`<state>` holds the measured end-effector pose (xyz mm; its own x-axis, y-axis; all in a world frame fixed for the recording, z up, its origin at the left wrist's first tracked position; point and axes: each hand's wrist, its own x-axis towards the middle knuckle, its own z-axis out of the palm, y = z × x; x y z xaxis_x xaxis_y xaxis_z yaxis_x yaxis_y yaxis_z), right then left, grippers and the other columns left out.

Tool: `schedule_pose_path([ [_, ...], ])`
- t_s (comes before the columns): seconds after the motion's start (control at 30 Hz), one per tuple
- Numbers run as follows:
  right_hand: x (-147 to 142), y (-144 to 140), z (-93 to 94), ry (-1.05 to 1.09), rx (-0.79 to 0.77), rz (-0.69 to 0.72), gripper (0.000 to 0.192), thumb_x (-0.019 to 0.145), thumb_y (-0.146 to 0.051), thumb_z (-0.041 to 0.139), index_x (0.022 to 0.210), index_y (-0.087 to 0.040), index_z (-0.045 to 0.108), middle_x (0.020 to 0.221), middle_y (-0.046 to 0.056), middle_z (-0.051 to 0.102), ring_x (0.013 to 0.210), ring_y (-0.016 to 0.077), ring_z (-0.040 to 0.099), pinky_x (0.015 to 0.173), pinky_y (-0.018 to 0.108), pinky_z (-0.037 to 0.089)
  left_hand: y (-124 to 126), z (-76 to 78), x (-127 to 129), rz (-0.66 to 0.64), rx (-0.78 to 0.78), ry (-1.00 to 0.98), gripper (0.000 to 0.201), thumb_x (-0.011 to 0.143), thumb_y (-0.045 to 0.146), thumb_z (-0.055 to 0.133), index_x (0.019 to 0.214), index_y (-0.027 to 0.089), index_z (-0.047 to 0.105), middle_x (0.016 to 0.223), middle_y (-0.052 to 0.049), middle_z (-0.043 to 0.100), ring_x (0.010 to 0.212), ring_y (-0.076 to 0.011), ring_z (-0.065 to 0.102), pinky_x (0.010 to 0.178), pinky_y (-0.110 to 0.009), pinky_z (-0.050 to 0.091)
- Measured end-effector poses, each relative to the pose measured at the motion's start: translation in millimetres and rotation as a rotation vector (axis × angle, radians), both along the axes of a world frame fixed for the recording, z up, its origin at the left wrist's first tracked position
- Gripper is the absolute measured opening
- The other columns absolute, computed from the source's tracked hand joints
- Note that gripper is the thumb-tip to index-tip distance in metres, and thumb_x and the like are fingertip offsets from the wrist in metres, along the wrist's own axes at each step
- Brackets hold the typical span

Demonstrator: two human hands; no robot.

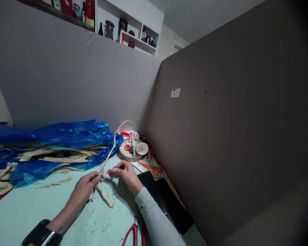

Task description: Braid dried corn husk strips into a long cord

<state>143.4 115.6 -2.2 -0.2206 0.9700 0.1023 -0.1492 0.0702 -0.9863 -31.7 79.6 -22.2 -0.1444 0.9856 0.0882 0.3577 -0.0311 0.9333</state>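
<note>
The straw strip point(110, 150) runs from between my two hands up and away in a tall arch, its far end curling over above the woven tray point(125, 154) beyond my right fingers; a shorter tail of it hangs down past my left hand onto the pale green table point(41, 205). That table is the biggest surface under me, with open room toward me between my forearms and out past my left wrist. On my right the room ends quickly: a tall brown partition point(233, 136) stands close beside my right arm, and a grey wall point(66, 75) closes off the far side beyond both hands. Past my left hand lies a crumpled blue plastic sheet point(66, 136) with a heap of loose straw point(53, 157) on it, taking up the far left of the table. Just beside my right forearm is a black flat panel point(166, 201), and orange scissors point(152, 169) lie just beyond it. Red scissor handles point(135, 235) show at the near edge, between my arms. My left hand point(86, 186) is pinched shut on the strip. My right hand point(125, 172) sits close beside it, fingertips closed on something small and pink at the strip; I cannot tell what exactly.
</note>
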Motion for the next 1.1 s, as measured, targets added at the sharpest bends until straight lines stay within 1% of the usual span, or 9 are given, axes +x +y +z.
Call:
schedule_pose_path([
  [0.17,7,2,4.4,0.028,0.0,-0.007,0.038,0.058,-0.033,0.084,0.081,-0.017,0.058,0.069,0.001,0.067,0.066,0.0184,0.067,0.07,0.032,0.052,0,-0.2,4,-0.019,-0.01,-0.011,0.043,0.07,0.054,0.058,0.085,0.017,0.074,0.046,0.007,0.048,0.05,-0.0161,0.045,0.052,-0.026,0.031],
  [0.23,9,3,4.8,0.033,0.002,-0.012,0.037,0.057,-0.03,0.083,0.083,-0.017,0.06,0.071,0.0,0.067,0.066,0.0174,0.067,0.07,0.03,0.052,1,-1.5,5,-0.014,-0.017,-0.011,0.045,0.07,0.054,0.058,0.089,0.017,0.076,0.045,0.007,0.048,0.048,-0.0162,0.045,0.051,-0.026,0.031],
  [0.37,7,4,4.7,0.023,0.02,-0.033,0.031,0.059,-0.025,0.08,0.08,-0.017,0.059,0.068,0.0,0.066,0.063,0.0163,0.066,0.067,0.029,0.051,0,-3.6,5,-0.003,-0.029,-0.01,0.048,0.067,0.053,0.063,0.094,0.017,0.078,0.044,0.006,0.051,0.047,-0.0168,0.046,0.049,-0.027,0.033],
  [0.5,4,5,4.1,0.004,0.035,-0.07,0.029,0.06,-0.025,0.079,0.076,-0.019,0.056,0.062,-0.002,0.065,0.06,0.0173,0.066,0.064,0.029,0.05,-1,-4.2,6,0.0,-0.03,-0.015,0.056,0.066,0.053,0.064,0.104,0.014,0.079,0.045,0.006,0.053,0.047,-0.0169,0.046,0.049,-0.027,0.034],
  [0.67,0,3,4.6,-0.016,0.04,-0.068,0.031,0.059,-0.028,0.08,0.074,-0.019,0.055,0.062,-0.002,0.064,0.062,0.0186,0.067,0.063,0.029,0.051,-1,-5.0,10,-0.006,-0.036,-0.031,0.066,0.065,0.054,0.061,0.109,0.008,0.077,0.043,0.007,0.048,0.045,-0.0142,0.041,0.049,-0.026,0.032],
  [0.77,-1,1,4.7,-0.031,0.041,-0.06,0.031,0.059,-0.029,0.08,0.073,-0.02,0.054,0.061,-0.003,0.063,0.061,0.0183,0.066,0.062,0.029,0.051,-3,-4.9,12,-0.015,-0.038,-0.044,0.066,0.066,0.055,0.06,0.108,0.008,0.078,0.043,0.008,0.046,0.045,-0.0138,0.04,0.048,-0.026,0.03],
  [0.87,-2,1,2.7,-0.048,0.045,-0.066,0.03,0.06,-0.029,0.08,0.073,-0.019,0.054,0.061,-0.003,0.063,0.061,0.0175,0.065,0.061,0.027,0.049,-4,-2.8,13,-0.021,-0.04,-0.042,0.061,0.066,0.055,0.062,0.104,0.01,0.079,0.043,0.006,0.048,0.046,-0.0151,0.042,0.049,-0.026,0.031],
  [1.0,-5,3,-2.2,-0.077,0.047,-0.076,0.03,0.06,-0.028,0.079,0.073,-0.019,0.053,0.061,-0.002,0.063,0.062,0.0181,0.065,0.061,0.027,0.048,-4,3.4,12,-0.024,-0.044,-0.026,0.049,0.062,0.052,0.066,0.093,0.017,0.08,0.048,0.002,0.059,0.052,-0.0194,0.05,0.05,-0.028,0.034],
  [1.1,-8,1,-4.3,-0.106,0.062,-0.073,0.029,0.064,-0.028,0.076,0.081,-0.02,0.053,0.065,0.0,0.067,0.066,0.0201,0.068,0.063,0.028,0.05,-6,6.6,12,-0.031,-0.045,-0.024,0.037,0.06,0.049,0.066,0.079,0.021,0.078,0.056,0.0,0.065,0.062,-0.022,0.056,0.054,-0.028,0.036],
])
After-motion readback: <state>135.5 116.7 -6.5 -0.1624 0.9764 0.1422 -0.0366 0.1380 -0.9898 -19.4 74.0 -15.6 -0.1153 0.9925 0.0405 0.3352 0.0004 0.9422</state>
